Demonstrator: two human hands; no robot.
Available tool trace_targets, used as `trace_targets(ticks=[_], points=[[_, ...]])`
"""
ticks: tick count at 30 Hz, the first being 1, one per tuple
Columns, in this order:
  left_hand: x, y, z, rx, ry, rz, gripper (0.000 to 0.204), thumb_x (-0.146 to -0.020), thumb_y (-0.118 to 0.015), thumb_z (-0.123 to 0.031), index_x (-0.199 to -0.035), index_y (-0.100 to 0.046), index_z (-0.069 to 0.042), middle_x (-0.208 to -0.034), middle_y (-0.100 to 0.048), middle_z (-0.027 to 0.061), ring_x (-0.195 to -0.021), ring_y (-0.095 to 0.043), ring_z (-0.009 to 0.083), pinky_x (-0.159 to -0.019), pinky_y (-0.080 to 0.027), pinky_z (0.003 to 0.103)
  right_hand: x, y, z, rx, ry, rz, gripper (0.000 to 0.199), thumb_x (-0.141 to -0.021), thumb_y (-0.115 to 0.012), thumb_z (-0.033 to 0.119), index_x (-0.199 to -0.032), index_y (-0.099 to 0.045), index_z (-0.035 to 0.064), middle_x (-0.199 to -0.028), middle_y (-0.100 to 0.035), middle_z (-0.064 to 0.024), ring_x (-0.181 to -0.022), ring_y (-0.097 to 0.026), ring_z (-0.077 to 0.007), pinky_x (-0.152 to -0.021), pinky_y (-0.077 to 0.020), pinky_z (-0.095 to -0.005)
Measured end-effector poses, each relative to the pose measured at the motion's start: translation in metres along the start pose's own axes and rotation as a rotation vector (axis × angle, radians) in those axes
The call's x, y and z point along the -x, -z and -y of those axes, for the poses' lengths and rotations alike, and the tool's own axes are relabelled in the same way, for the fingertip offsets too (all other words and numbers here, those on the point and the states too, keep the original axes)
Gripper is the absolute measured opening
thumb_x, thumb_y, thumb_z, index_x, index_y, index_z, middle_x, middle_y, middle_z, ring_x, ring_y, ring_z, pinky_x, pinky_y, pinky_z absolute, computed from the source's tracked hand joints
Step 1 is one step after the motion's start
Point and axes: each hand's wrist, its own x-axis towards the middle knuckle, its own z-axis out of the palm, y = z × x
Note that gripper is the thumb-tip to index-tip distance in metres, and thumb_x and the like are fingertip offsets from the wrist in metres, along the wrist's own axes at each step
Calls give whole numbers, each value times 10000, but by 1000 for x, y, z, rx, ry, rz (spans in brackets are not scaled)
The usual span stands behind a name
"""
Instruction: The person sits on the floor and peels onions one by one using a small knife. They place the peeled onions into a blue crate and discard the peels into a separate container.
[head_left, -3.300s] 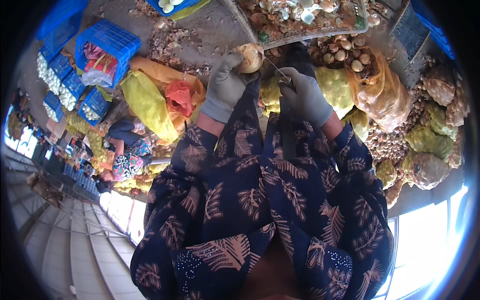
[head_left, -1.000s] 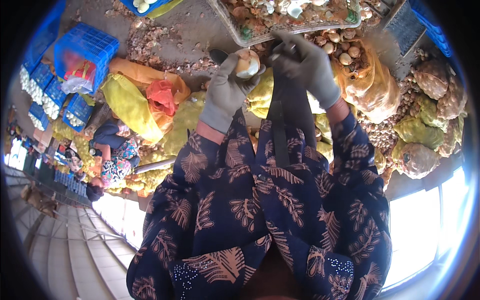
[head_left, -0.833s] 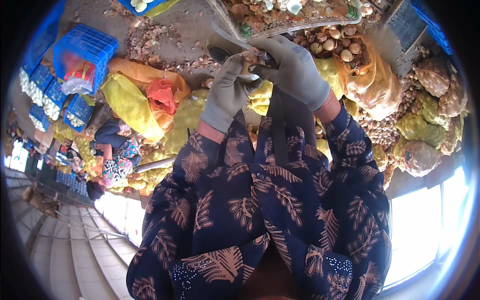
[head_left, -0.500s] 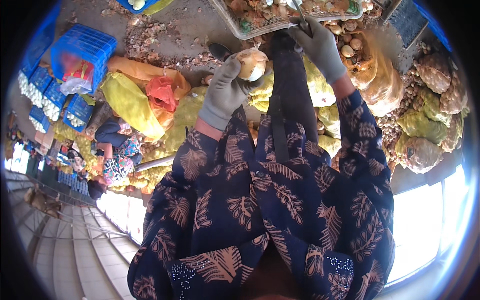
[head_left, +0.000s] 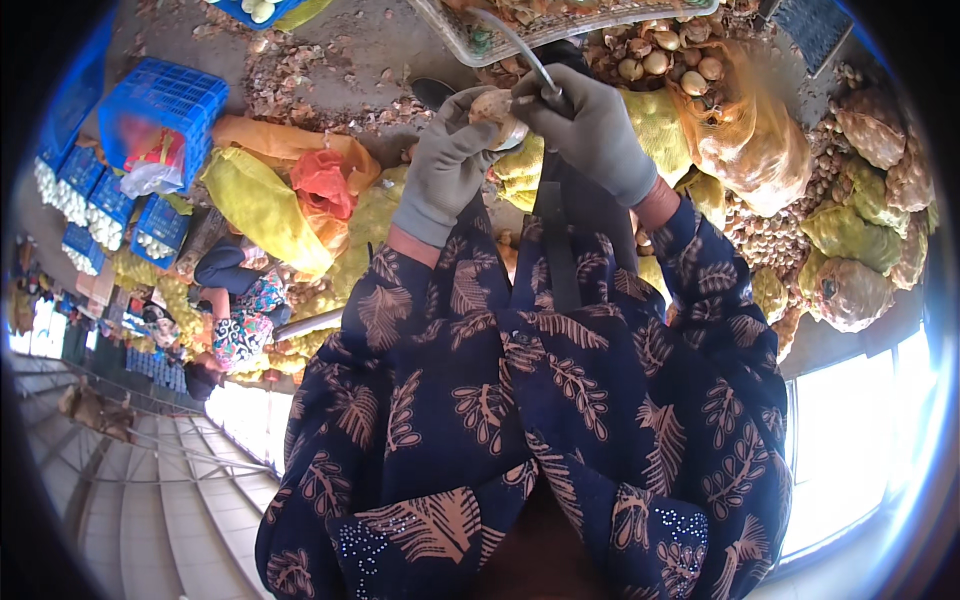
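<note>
In my left hand (head_left: 445, 165), gloved in grey, sits an onion (head_left: 497, 117) with brownish dry skin and a pale bare patch low on it. My right hand (head_left: 588, 128), in a matching glove, is closed round a knife (head_left: 520, 48) whose curved blade points up and away to the left. The right fingers touch the onion's right side, so part of it is hidden. Beyond both hands lies a pale plastic crate (head_left: 590, 22) with loose onion skins in it.
Whole onions (head_left: 655, 62) lie by an orange mesh sack (head_left: 750, 140) at right. Blue crates (head_left: 165, 110) and a yellow sack (head_left: 260, 205) are at left, where another person (head_left: 240, 310) sits. Peel scraps (head_left: 300, 80) litter the floor.
My right hand, with the knife, has come down and left from the crate to the onion. The onion has turned a little in my left hand.
</note>
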Motion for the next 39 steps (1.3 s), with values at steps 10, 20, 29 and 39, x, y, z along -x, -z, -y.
trace_targets(ticks=[10,20,29,39], points=[[-4,4,2,197,100,-60,506,-934,-691,-223,-1350,-508,-1,-1306,-595,168,-1214,-596,371,-1012,-540,490,11,16,-31,553,258,-82,426,-855,-713,222,-1239,-561,118,-997,-671,-119,-857,-692,-312,-710,-538,-402],[-10,-8,-3,-4,79,-46,422,-950,-627,-170,-1324,-533,1,-1318,-598,163,-1212,-607,309,-1066,-488,499,16,5,-24,602,280,1,349,-866,-667,181,-1171,-525,87,-903,-640,-127,-789,-669,-317,-657,-520,-414],[-8,-20,3,170,114,-35,475,-919,-671,-280,-1284,-551,-2,-1272,-611,156,-1220,-587,320,-1056,-487,492,35,11,-47,546,323,-84,380,-839,-672,136,-1194,-541,106,-887,-635,-103,-757,-664,-300,-610,-516,-408],[-15,-26,0,107,222,51,643,-847,-714,-450,-1277,-556,2,-1249,-612,165,-1111,-611,327,-909,-523,443,27,23,-42,527,460,-161,534,-790,-718,107,-1289,-526,123,-902,-639,-91,-747,-662,-295,-612,-522,-391]])
